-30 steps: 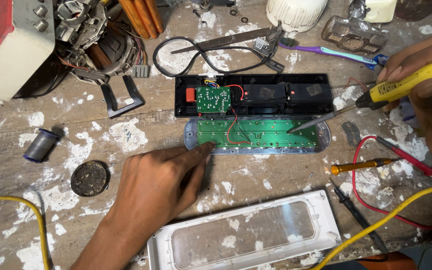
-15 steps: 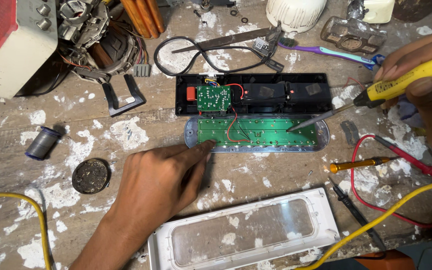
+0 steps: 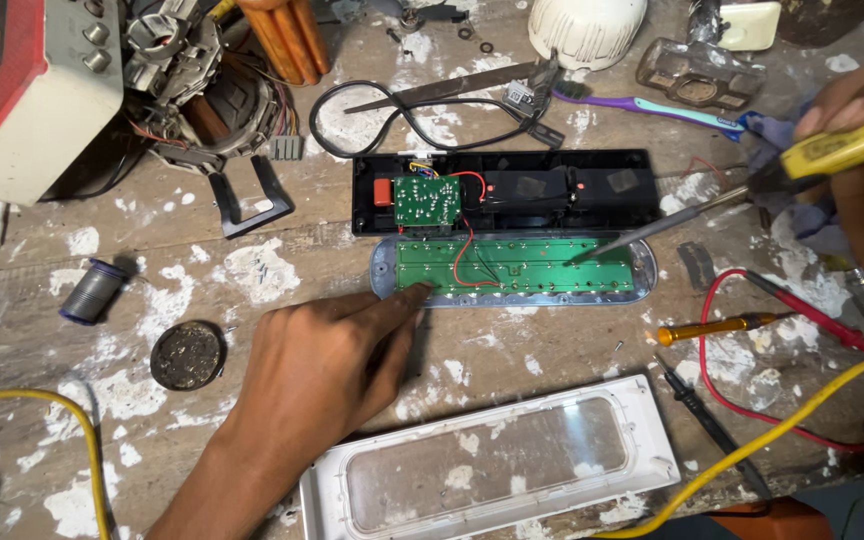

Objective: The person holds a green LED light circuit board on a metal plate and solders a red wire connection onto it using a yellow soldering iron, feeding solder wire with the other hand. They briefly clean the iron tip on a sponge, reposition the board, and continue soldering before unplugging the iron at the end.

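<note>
The left hand [image 3: 317, 375] lies flat, fingers together, its fingertip pinning the near-left corner of the long green circuit board [image 3: 514, 268]. The right hand [image 3: 857, 130] is closed around a yellow-handled soldering iron [image 3: 752, 190], whose tip touches the board's right half. The board looks thin, stiff, light and fragile, best steadied by its bare edges; red wires [image 3: 462, 235] tether it to the black plastic housing [image 3: 512, 190] just beyond.

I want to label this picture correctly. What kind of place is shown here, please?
Probably a small electronics repair bench. The right hand holds a yellow soldering iron to a long green circuit board, which the left hand steadies. Red probe leads and a motor winding lie on the paint-stained wooden table.
</note>
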